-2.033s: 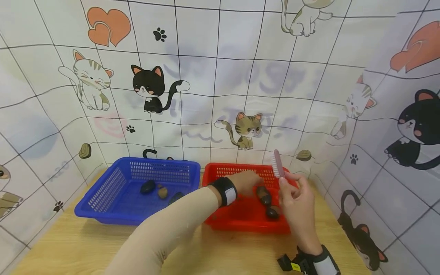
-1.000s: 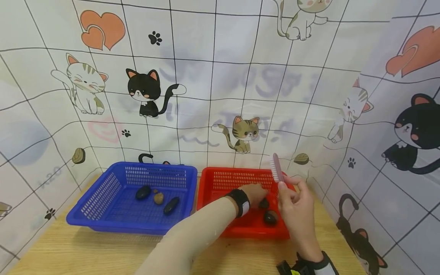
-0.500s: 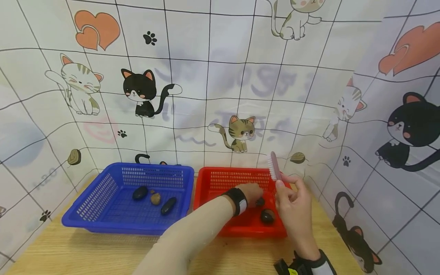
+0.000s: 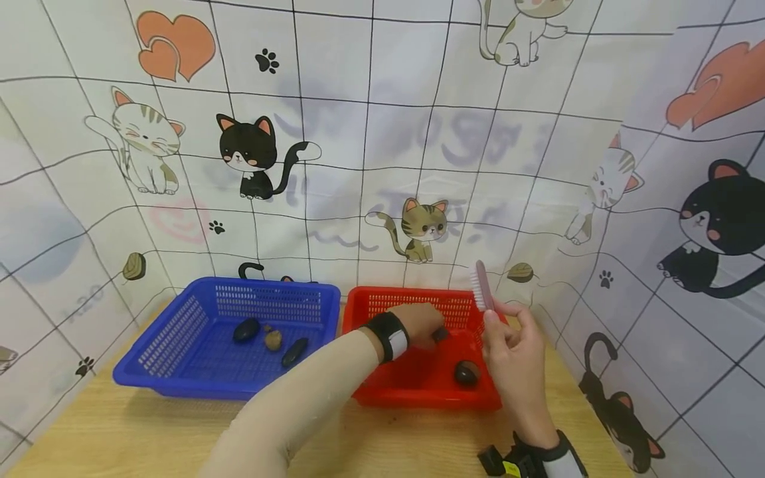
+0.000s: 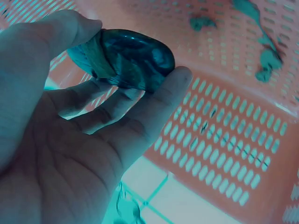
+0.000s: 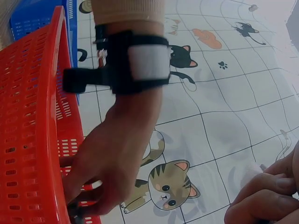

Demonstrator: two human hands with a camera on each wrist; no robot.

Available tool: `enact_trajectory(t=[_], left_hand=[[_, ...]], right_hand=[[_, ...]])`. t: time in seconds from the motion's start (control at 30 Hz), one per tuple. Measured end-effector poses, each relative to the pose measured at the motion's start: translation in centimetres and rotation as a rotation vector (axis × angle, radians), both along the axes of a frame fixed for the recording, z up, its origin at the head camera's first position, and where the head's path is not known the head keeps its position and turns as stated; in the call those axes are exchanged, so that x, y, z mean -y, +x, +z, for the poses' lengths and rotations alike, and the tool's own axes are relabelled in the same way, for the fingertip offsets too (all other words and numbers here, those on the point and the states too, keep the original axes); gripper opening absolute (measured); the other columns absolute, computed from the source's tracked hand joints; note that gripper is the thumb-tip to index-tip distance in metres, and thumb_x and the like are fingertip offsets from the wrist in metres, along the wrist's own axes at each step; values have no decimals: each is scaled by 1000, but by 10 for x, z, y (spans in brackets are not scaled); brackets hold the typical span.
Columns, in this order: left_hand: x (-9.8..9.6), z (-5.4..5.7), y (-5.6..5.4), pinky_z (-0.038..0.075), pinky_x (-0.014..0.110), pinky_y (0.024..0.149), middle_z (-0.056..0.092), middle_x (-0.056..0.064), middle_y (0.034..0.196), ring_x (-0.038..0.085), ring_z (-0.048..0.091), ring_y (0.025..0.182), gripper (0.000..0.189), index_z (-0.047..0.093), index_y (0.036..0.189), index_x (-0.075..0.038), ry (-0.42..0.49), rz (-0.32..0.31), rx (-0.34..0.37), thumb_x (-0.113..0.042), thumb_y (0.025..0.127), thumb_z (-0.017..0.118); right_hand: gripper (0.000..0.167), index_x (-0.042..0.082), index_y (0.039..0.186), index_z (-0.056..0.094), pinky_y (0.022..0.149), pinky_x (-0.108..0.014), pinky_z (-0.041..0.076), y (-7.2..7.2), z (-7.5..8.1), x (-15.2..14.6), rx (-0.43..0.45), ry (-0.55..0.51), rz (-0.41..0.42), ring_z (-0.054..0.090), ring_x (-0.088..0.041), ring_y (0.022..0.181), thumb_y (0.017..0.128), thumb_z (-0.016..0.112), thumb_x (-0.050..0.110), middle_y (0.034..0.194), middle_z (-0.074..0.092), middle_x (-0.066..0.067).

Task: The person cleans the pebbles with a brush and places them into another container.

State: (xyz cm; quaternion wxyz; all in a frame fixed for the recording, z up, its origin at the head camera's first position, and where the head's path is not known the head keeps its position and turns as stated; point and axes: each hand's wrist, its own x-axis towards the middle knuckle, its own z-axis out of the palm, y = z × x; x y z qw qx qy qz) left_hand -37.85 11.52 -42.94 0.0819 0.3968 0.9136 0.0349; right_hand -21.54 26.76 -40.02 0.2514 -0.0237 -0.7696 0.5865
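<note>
My left hand (image 4: 421,323) reaches into the red basket (image 4: 418,400) and pinches a dark, shiny stone (image 4: 440,333) between thumb and fingers. Seen close in the left wrist view, that stone (image 5: 135,58) has a dull, lighter patch across one end. A second dark stone with a brown patch (image 4: 466,373) lies on the red basket's floor, toward its front right. Beside the basket's right side, my right hand (image 4: 516,362) holds a small pink brush (image 4: 483,287) upright, its white bristles facing left. Only some of the right hand's fingers show in the right wrist view.
Left of the red basket stands a blue basket (image 4: 173,388) with a dark oval stone (image 4: 246,330), a brown stone (image 4: 273,340) and a long dark stone (image 4: 295,352). Both are on a wooden table (image 4: 335,431). A cat-patterned sheet (image 4: 346,146) closes off the back and sides.
My left hand has taken up one dark stone from the red basket's floor and moved a little left and up with it. The right hand and brush have stayed nearly still.
</note>
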Motion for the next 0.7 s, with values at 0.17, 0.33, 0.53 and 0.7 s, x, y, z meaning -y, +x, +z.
enact_trajectory(t=[0.17, 0.33, 0.53, 0.7], left_hand=[[34, 27, 5, 58, 25, 78, 73, 0, 95, 14, 64, 83, 17, 75, 119, -12, 100, 34, 72, -22, 108, 84], [66, 41, 14, 54, 24, 77, 70, 5, 100, 16, 62, 86, 24, 68, 127, -6, 272, 46, 62, -21, 111, 77], [93, 47, 37, 58, 24, 76, 78, 10, 113, 16, 68, 90, 39, 65, 146, -2, 530, 109, 154, -20, 113, 75], [114, 36, 55, 68, 30, 80, 81, 15, 134, 16, 79, 99, 52, 59, 162, -7, 766, 213, 287, -27, 116, 72]], right_hand=[[36, 7, 153, 59, 50, -25, 46, 0, 0, 1, -7, 6, -5, 51, -17, 60, 120, 66, 19, 72, 56, 1], [37, 6, 155, 58, 50, -25, 46, 0, -1, 1, 0, 2, 11, 51, -18, 60, 121, 65, 19, 72, 56, 0], [33, 9, 151, 59, 49, -25, 47, 0, -2, 2, 8, -6, 20, 51, -18, 59, 121, 66, 21, 71, 55, 1], [38, 9, 154, 57, 51, -25, 46, 2, -3, 6, 42, 22, 23, 53, -19, 61, 120, 67, 23, 72, 56, 1]])
